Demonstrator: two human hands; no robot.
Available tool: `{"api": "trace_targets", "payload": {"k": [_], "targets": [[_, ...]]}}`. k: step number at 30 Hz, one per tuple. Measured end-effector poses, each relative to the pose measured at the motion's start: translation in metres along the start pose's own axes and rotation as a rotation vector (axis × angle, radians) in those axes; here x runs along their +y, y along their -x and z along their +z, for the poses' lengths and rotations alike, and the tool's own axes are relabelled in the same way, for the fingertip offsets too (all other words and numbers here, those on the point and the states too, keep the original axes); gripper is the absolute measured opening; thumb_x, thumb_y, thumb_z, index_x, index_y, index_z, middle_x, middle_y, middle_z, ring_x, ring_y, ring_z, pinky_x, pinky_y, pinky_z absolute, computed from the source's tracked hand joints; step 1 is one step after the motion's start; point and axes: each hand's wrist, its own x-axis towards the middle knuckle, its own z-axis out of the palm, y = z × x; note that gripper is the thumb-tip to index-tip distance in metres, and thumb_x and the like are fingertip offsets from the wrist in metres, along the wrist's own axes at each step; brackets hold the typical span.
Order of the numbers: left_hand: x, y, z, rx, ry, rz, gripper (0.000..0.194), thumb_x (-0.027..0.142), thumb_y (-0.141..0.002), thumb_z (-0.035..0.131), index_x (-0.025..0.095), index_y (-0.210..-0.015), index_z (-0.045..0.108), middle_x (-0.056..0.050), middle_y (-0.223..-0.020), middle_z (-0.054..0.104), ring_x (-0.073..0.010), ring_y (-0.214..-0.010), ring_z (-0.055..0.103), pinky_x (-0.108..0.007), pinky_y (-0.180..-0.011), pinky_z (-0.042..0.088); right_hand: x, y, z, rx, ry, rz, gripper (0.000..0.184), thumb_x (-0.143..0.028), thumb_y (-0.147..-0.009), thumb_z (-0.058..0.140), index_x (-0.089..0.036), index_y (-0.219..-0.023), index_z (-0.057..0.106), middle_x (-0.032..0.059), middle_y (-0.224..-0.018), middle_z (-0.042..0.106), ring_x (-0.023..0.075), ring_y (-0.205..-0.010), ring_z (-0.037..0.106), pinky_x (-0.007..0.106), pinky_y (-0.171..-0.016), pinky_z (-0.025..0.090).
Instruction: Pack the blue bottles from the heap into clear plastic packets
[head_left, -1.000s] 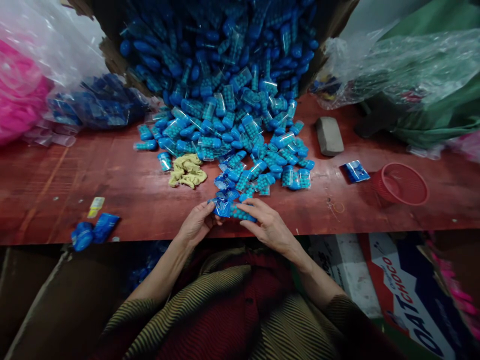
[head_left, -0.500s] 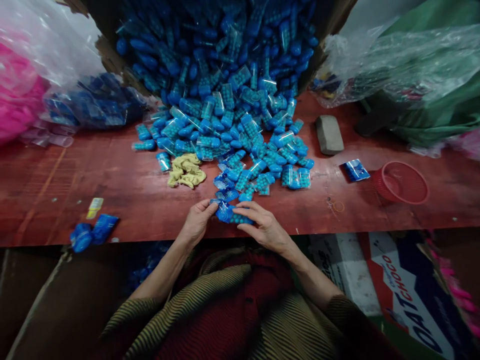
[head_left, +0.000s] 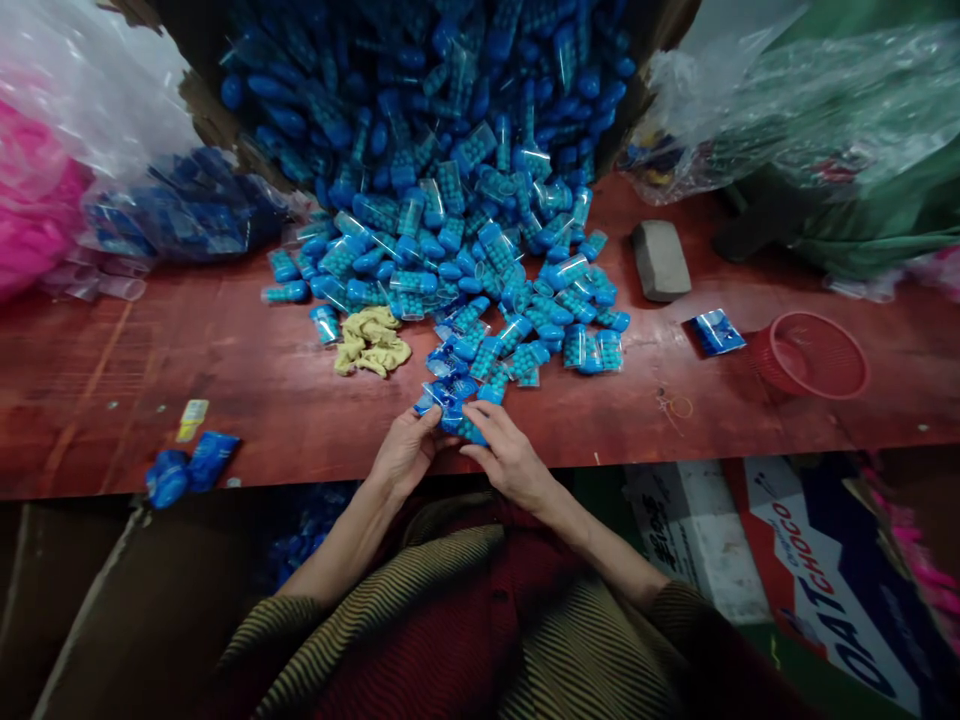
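At the table's front edge my left hand [head_left: 406,448] pinches a shiny blue printed wrapper [head_left: 452,414]. My right hand [head_left: 511,456] has its thumb and fingers round a clear capsule-shaped container filled with blue beads [head_left: 472,432], whose end meets the wrapper; I cannot tell how far it sits inside. Just beyond my fingers lie more blue wrappers [head_left: 445,362]. A large heap of similar capsule containers [head_left: 495,250] spreads behind them, spilling out of a torn cardboard box [head_left: 214,120].
Yellow-green crumpled stuff [head_left: 373,342] lies left of the wrappers. On the right are a grey block [head_left: 661,262], a blue packet [head_left: 717,332] and a red basket [head_left: 814,357]. Two blue packets [head_left: 212,461] rest near the front left edge. Plastic bags flank the box.
My right hand has moved left, pushing the capsule container closer to my left hand, and more of it is covered. My left hand has turned slightly inward. The view has shifted a little.
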Motion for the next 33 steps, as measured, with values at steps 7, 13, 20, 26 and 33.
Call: {"api": "trace_targets", "payload": {"k": [7, 13, 20, 26, 33], "targets": [[0.000, 0.003, 0.012, 0.030, -0.013, 0.032, 0.027, 0.024, -0.066, 0.076, 0.014, -0.086, 0.063, -0.003, -0.077, 0.071, -0.0136, -0.064, 0.065, -0.026, -0.061, 0.056, -0.001, 0.003, -0.008, -0.019, 0.007, 0.029, 0.049, -0.016, -0.092, 0.039, -0.022, -0.141, 0.035, 0.0115, -0.132, 0.051, 0.0215, -0.122, 0.050, 0.040, -0.102, 0.045], [0.000, 0.001, 0.019, -0.018, -0.021, 0.030, 0.032, 0.022, -0.062, 0.078, 0.013, -0.088, 0.062, -0.003, -0.078, 0.071, -0.0160, -0.069, 0.066, -0.031, -0.071, 0.054, 0.006, 0.002, -0.004, 0.023, -0.269, 0.178, 0.040, -0.024, -0.085, 0.056, -0.023, -0.126, 0.053, 0.0083, -0.115, 0.061, 0.0198, -0.099, 0.062, 0.036, -0.085, 0.056], [-0.003, 0.000, 0.020, -0.107, 0.105, -0.054, 0.025, 0.014, -0.068, 0.072, 0.014, -0.092, 0.064, -0.002, -0.082, 0.071, -0.0155, -0.076, 0.067, -0.030, -0.076, 0.054, 0.017, -0.005, -0.009, 0.027, -0.445, 0.278, 0.038, -0.030, -0.078, 0.066, -0.021, -0.114, 0.059, 0.0060, -0.107, 0.064, 0.0183, -0.094, 0.062, 0.032, -0.081, 0.053], [-0.007, 0.000, 0.021, -0.163, 0.148, -0.041, 0.025, 0.014, -0.070, 0.070, 0.014, -0.095, 0.064, -0.005, -0.089, 0.071, -0.0199, -0.091, 0.066, -0.033, -0.087, 0.050, 0.017, -0.006, -0.003, -0.061, -0.646, 0.384, 0.059, -0.037, -0.083, 0.058, -0.023, -0.135, 0.036, -0.0002, -0.084, 0.062, 0.0109, -0.057, 0.058, 0.026, -0.056, 0.053], [-0.011, -0.003, 0.008, -0.270, 0.149, -0.129, 0.030, 0.015, -0.072, 0.068, 0.015, -0.102, 0.064, -0.006, -0.093, 0.071, -0.0202, -0.095, 0.065, -0.033, -0.090, 0.048, 0.023, -0.019, -0.025, -0.266, -0.535, 0.292, 0.076, -0.037, -0.074, 0.070, -0.024, -0.141, 0.034, -0.0058, -0.072, 0.059, 0.0091, -0.061, 0.051, 0.024, -0.066, 0.048]]}}
